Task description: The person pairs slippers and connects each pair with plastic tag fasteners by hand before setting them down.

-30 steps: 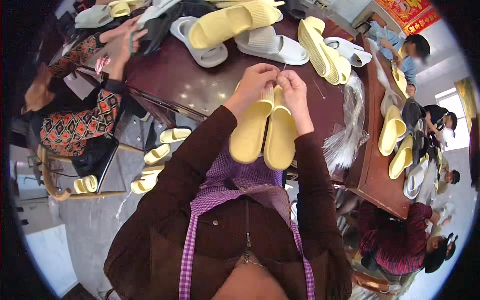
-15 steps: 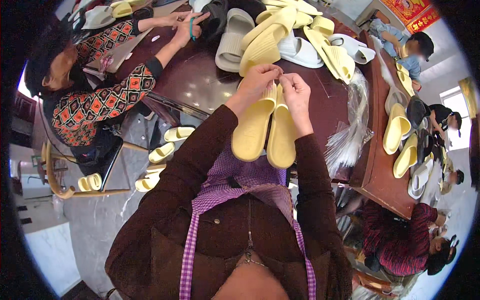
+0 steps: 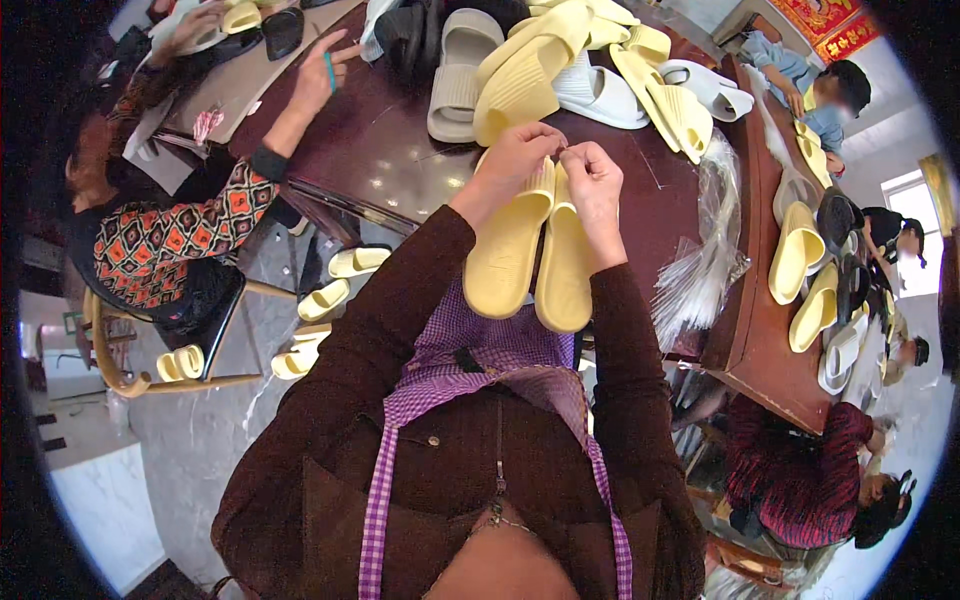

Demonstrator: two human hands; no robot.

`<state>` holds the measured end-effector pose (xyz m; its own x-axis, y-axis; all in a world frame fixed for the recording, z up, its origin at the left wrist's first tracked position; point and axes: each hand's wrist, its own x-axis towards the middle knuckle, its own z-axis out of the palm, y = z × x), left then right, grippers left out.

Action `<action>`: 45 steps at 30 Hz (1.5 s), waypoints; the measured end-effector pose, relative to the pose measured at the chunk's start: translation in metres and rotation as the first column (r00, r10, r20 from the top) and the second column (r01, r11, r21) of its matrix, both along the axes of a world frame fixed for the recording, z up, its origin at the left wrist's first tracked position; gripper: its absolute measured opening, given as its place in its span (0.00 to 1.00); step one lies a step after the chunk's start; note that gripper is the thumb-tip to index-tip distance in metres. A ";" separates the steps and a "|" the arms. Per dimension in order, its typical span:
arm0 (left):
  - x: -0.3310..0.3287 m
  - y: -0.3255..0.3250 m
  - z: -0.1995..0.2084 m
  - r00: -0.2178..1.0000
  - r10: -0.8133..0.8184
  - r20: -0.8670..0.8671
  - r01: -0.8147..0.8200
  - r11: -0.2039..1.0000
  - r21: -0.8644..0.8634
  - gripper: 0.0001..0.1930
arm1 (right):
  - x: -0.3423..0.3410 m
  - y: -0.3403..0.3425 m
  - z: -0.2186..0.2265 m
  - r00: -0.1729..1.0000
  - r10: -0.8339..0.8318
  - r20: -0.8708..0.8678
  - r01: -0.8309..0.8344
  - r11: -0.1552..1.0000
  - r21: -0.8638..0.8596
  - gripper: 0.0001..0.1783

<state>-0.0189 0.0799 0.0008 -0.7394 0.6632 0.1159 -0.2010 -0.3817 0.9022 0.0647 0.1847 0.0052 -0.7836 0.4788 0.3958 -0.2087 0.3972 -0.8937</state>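
Looking at yellow slippers (image 3: pixel 507 258) at the near edge of the desk (image 3: pixel 375 150), heels over the apron (image 3: pixel 432 335). Fingers (image 3: pixel 546 134) of left hand (image 3: pixel 510 165) and right hand (image 3: pixel 595 188) pinched narrow by the straps; honestly can't tell on what. Could tip the pair lapward with one careless tug.

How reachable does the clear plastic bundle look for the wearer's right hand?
Probably yes: bare tabletop separates the clear plastic bundle from the right hand, though that hand is busy pinching close to the left hand by the yellow slippers.
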 end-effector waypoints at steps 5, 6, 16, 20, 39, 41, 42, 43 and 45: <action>0.000 0.002 0.001 0.999 0.016 -0.036 -0.017 0.999 -0.028 0.06 | -0.001 0.001 0.000 0.999 -0.017 -0.029 0.017 1.000 -0.014 0.04; 0.000 0.002 0.001 0.999 0.015 -0.035 -0.016 0.999 -0.029 0.06 | -0.002 0.002 0.000 0.999 -0.031 -0.043 0.031 0.999 -0.013 0.04; -0.001 0.002 0.001 0.997 0.036 -0.071 -0.041 0.996 -0.073 0.06 | -0.004 0.004 -0.003 0.997 -0.065 -0.046 0.065 0.998 -0.006 0.03; -0.004 0.002 -0.003 0.997 0.024 -0.067 -0.030 0.996 -0.084 0.07 | -0.005 0.005 -0.005 0.996 -0.080 -0.039 0.080 0.997 0.002 0.03; -0.005 -0.003 0.003 0.978 0.018 -0.210 -0.074 0.961 -0.265 0.09 | -0.005 0.003 0.000 0.956 -0.064 -0.286 0.162 0.928 0.335 0.04; -0.005 -0.001 -0.005 0.965 0.023 -0.262 -0.088 0.967 -0.239 0.08 | -0.005 -0.001 0.005 0.949 -0.047 -0.310 0.173 0.903 0.393 0.05; -0.003 0.000 -0.001 0.961 0.014 -0.277 -0.081 0.969 -0.233 0.08 | -0.002 0.000 0.008 0.947 -0.051 -0.318 0.197 0.874 0.445 0.05; -0.002 -0.002 0.002 0.965 0.006 -0.261 -0.074 0.964 -0.254 0.09 | -0.001 0.002 0.012 0.944 -0.059 -0.324 0.222 0.840 0.495 0.05; 0.000 -0.006 0.005 0.974 -0.012 -0.226 -0.058 0.952 -0.301 0.09 | 0.002 0.003 0.019 0.956 -0.062 -0.286 0.200 0.852 0.484 0.06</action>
